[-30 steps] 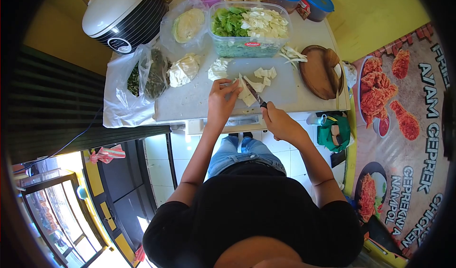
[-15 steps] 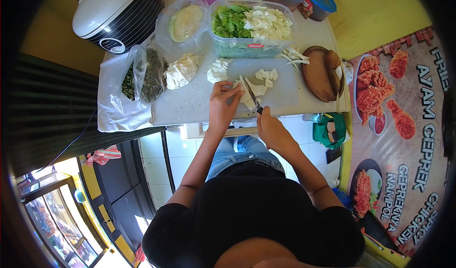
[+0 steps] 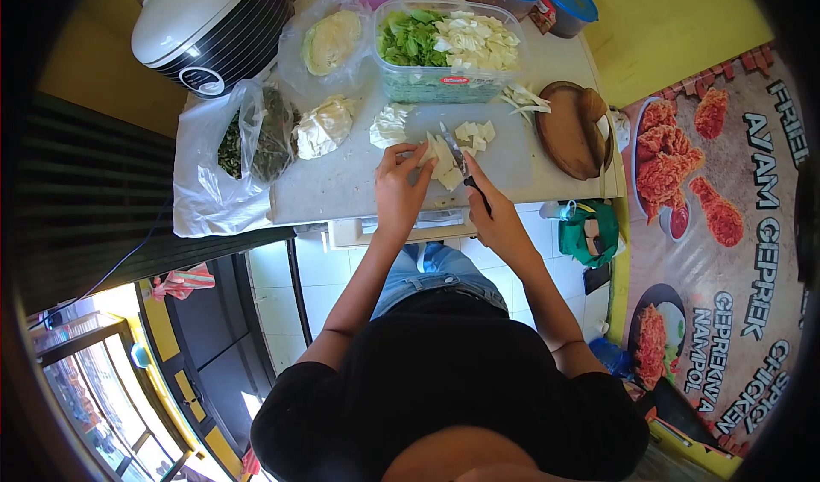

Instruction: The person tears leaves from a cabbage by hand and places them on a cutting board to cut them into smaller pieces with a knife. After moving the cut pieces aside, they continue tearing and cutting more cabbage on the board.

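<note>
My right hand (image 3: 495, 221) grips a knife (image 3: 455, 151) by its black handle, with the blade pointing away from me over the cutting board (image 3: 508, 161). The fingers of my left hand (image 3: 401, 187) bend onto pale cabbage leaves (image 3: 442, 164), pressing them to the board just left of the blade. Small cut cabbage pieces (image 3: 476, 135) lie beyond the knife, to its right. Another cabbage chunk (image 3: 389, 126) rests past my left fingertips. Behind the board stands a clear container (image 3: 448, 85) of chopped green leaves and cut cabbage.
At left are a cabbage piece (image 3: 325, 127), a plastic bag of dark greens (image 3: 256, 140) and a rice cooker (image 3: 209, 33). A bagged half cabbage (image 3: 331, 42) lies farther back. On the right sits a wooden mortar (image 3: 564, 140); blue-lidded tubs (image 3: 571, 3) stand behind.
The knife has lifted and turned slightly, and my right hand has moved a little down and right. The cut pieces sit closer together. My left hand stays on the cabbage.
</note>
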### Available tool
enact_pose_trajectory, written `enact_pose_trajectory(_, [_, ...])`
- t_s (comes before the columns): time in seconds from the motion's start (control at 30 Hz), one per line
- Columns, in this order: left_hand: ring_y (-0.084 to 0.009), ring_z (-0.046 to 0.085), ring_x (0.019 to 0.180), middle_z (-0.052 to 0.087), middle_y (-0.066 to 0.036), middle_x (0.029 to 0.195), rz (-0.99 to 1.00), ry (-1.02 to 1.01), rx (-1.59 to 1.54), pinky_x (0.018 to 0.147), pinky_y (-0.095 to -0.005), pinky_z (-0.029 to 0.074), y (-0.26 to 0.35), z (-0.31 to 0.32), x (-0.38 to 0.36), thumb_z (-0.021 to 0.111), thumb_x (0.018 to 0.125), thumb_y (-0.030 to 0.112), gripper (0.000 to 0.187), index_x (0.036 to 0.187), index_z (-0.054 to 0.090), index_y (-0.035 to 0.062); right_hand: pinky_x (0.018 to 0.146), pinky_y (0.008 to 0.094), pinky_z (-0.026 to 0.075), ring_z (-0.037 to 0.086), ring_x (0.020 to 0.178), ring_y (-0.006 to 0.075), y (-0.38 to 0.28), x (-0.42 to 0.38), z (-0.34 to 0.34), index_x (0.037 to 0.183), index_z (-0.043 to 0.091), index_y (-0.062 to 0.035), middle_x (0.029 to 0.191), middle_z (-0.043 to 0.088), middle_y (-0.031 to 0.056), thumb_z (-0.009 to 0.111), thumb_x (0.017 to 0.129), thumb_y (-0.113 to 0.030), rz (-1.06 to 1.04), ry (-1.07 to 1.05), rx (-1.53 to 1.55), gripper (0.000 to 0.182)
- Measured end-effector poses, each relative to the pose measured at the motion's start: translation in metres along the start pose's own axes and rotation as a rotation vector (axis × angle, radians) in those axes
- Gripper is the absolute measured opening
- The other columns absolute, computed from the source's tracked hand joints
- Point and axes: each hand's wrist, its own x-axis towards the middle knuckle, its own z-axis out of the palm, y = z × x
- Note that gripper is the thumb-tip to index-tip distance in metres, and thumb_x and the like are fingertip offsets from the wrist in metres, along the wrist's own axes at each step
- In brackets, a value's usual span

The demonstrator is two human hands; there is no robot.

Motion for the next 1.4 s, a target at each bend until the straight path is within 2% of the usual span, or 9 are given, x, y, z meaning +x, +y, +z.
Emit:
enact_pose_trajectory(0.03, [-0.0205,0.060,0.077,0.062,-0.010,0.102,0.003,0.002,-0.001,0.068,-0.0330,0.049,0.001,0.000,0.000,0.074,0.080,0.014,0.028,0.107,0.073,0.0091,0.044,0.0245,0.037,0.038,0.047,0.0077,0.004,0.001,0.000,0.151,0.025,-0.0207,0.062,0.040,0.0003,0.040,0.101,-0.013,-0.003,0.001,-0.001,0.053])
enact_pose_trajectory(0.1, [-0.0196,0.057,0.076,0.060,-0.007,0.104,-0.050,-0.050,-0.008,0.077,-0.0354,0.042,0.002,0.001,-0.002,0.071,0.082,0.015,0.026,0.107,0.072,0.0096,0.066,0.0308,0.045,0.056,0.062,0.0247,0.011,0.001,0.001,0.149,0.029,-0.0228,0.073,0.056,0.0196,0.043,0.099,-0.014,-0.046,0.025,-0.042,0.053])
enact_pose_trajectory(0.2, [-0.0188,0.057,0.076,0.059,-0.006,0.104,-0.048,-0.035,-0.017,0.076,-0.0351,0.041,0.003,0.002,-0.002,0.071,0.082,0.016,0.026,0.107,0.073,0.0097,0.067,0.0350,0.046,0.058,0.063,0.0296,0.019,0.002,0.009,0.149,0.028,-0.0228,0.075,0.058,0.0231,0.044,0.099,-0.013,-0.161,0.076,-0.120,0.054])
enact_pose_trajectory(0.4, [-0.0183,0.057,0.075,0.060,-0.006,0.103,-0.037,-0.021,-0.032,0.076,-0.0344,0.041,-0.001,0.005,-0.002,0.071,0.082,0.016,0.025,0.106,0.073,0.0103,0.066,0.0424,0.047,0.059,0.064,0.0394,0.019,0.002,0.011,0.148,0.031,-0.0220,0.074,0.059,0.0263,0.045,0.098,-0.013,-0.168,0.122,-0.198,0.053])
enact_pose_trajectory(0.73, [-0.0192,0.060,0.075,0.061,-0.009,0.103,0.004,-0.023,0.035,0.070,-0.0326,0.047,0.000,0.002,-0.001,0.074,0.080,0.014,0.026,0.106,0.073,0.0098,0.064,0.0481,0.047,0.060,0.064,0.0414,0.016,-0.005,0.007,0.149,0.027,-0.0198,0.073,0.059,0.0268,0.044,0.097,-0.011,-0.179,0.084,-0.337,0.055])
enact_pose_trajectory(0.83, [-0.0191,0.060,0.075,0.061,-0.009,0.103,-0.013,-0.026,0.005,0.070,-0.0325,0.048,0.000,0.003,-0.001,0.074,0.080,0.013,0.026,0.106,0.073,0.0098,0.063,0.0505,0.047,0.060,0.062,0.0415,0.008,-0.007,0.007,0.151,0.019,-0.0185,0.070,0.059,0.0263,0.044,0.096,-0.009,-0.150,0.044,-0.455,0.061])
enact_pose_trajectory(0.9, [-0.0191,0.060,0.075,0.061,-0.010,0.103,-0.020,-0.026,0.001,0.070,-0.0325,0.048,0.000,0.003,-0.001,0.074,0.079,0.012,0.027,0.106,0.073,0.0095,0.062,0.0511,0.047,0.060,0.062,0.0407,-0.003,-0.009,0.008,0.153,0.012,-0.0172,0.068,0.059,0.0251,0.046,0.092,-0.006,-0.010,-0.043,-0.570,0.070])
enact_pose_trajectory(1.0, [-0.0191,0.060,0.075,0.061,-0.010,0.103,-0.002,-0.023,0.012,0.070,-0.0328,0.048,0.000,0.003,-0.001,0.074,0.079,0.011,0.027,0.106,0.073,0.0088,0.062,0.0506,0.048,0.061,0.062,0.0396,0.002,-0.008,0.013,0.153,0.009,-0.0156,0.068,0.059,0.0246,0.048,0.088,-0.004,-0.023,-0.039,-0.626,0.076])
enact_pose_trajectory(1.4, [-0.0195,0.055,0.072,0.060,-0.010,0.104,0.027,-0.017,0.009,0.068,-0.0332,0.047,-0.002,0.004,0.000,0.075,0.078,0.010,0.027,0.104,0.074,0.0078,0.063,0.0495,0.049,0.062,0.064,0.0388,0.012,0.014,0.019,0.153,0.011,-0.0144,0.068,0.061,0.0232,0.051,0.085,-0.002,-0.082,-0.023,-0.575,0.080])
